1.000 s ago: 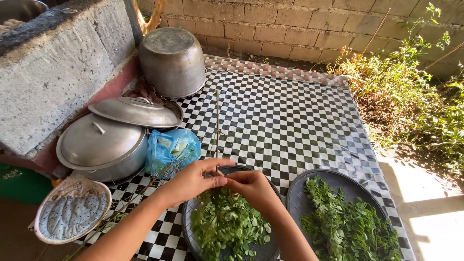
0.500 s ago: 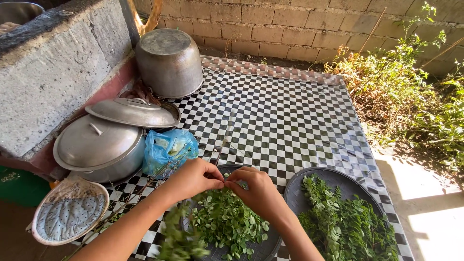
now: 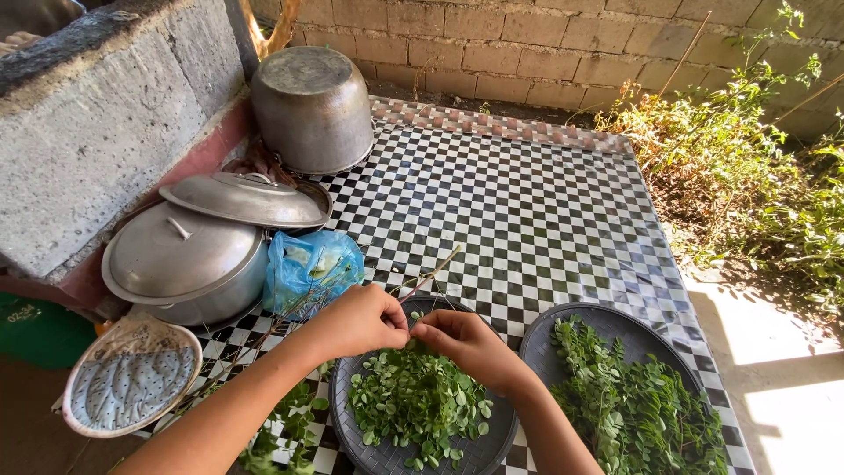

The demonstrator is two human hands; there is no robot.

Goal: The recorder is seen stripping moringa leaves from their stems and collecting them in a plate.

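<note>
My left hand point(image 3: 359, 321) and my right hand point(image 3: 464, 344) meet fingertip to fingertip over a dark round tray point(image 3: 492, 440) heaped with small loose green leaves point(image 3: 415, 403). Both pinch a thin bare stem point(image 3: 428, 277) that slants up and right from my fingers, lying low over the tabletop. A leafy sprig point(image 3: 280, 427) hangs below my left forearm at the table's near edge. A second dark tray point(image 3: 615, 325) on the right holds leafy branches point(image 3: 633, 409).
The table point(image 3: 527, 202) has a black-and-white checkered cover. On its left stand a lidded metal pot point(image 3: 180, 259), a loose lid point(image 3: 242, 200), an upturned pot point(image 3: 312, 105), a blue plastic bag point(image 3: 309, 271) and a padded pot holder point(image 3: 132, 376). Weeds point(image 3: 747, 167) grow on the right.
The stem stood upright a second ago; it now slants low to the right. A leafy sprig has come down below my left forearm. Both hands stay together over the tray.
</note>
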